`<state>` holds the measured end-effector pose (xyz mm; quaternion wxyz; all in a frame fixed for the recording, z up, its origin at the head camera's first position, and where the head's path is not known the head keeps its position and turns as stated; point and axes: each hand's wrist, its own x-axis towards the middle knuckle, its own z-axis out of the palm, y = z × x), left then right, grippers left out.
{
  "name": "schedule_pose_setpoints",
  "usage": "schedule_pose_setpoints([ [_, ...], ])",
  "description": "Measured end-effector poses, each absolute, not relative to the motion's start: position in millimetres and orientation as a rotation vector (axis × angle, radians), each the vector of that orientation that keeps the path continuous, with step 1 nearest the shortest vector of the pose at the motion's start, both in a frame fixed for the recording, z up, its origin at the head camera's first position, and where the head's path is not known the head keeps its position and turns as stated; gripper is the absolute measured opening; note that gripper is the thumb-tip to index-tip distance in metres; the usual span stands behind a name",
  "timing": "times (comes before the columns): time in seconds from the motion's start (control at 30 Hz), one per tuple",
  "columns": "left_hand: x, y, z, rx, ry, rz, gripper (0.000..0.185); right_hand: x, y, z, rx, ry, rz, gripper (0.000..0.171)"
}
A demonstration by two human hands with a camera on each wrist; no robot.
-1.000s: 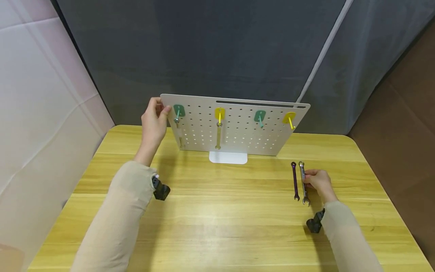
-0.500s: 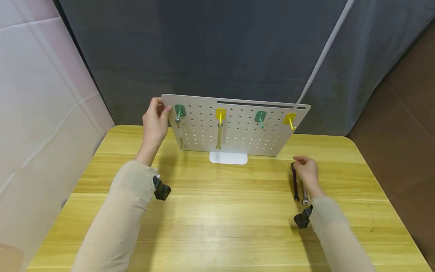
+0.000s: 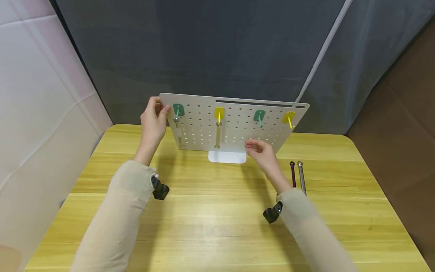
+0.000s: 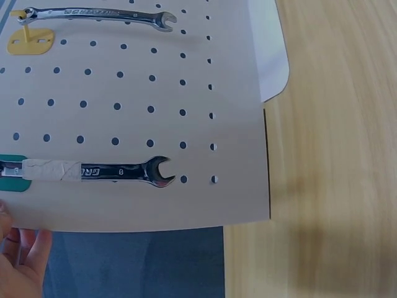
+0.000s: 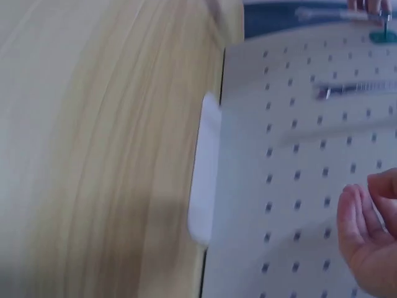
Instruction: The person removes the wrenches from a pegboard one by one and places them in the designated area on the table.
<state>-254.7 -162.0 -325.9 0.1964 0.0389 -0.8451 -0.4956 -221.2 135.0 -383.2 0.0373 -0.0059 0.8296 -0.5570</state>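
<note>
A white pegboard stands on its white base at the back of the wooden table. My left hand grips its top left corner. It carries green and yellow hooks; a silver wrench with tape hangs from the left green hook, and a second wrench from the yellow hook. My right hand hovers in front of the board's lower middle, fingers relaxed and holding nothing. Its fingers show blurred before the holes.
A purple wrench and a silver wrench lie side by side on the table, right of my right forearm. The right green hook and right yellow hook carry nothing. A dark curtain hangs behind the board.
My right hand left the two wrenches lying on the table and moved left and forward to the pegboard's lower middle. My left hand kept its grip on the corner.
</note>
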Motion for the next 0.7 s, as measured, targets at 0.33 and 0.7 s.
schedule_pose_setpoints([
  [0.33, -255, -164, -326, 0.116, -2.369, -1.358, 0.029, -218, 89, -373, -0.284, 2.369, -1.823, 0.046],
  [0.7, -253, -167, -326, 0.115, -2.370, -1.332, 0.032, -216, 64, -376, -0.322, 2.308, -1.902, 0.057],
])
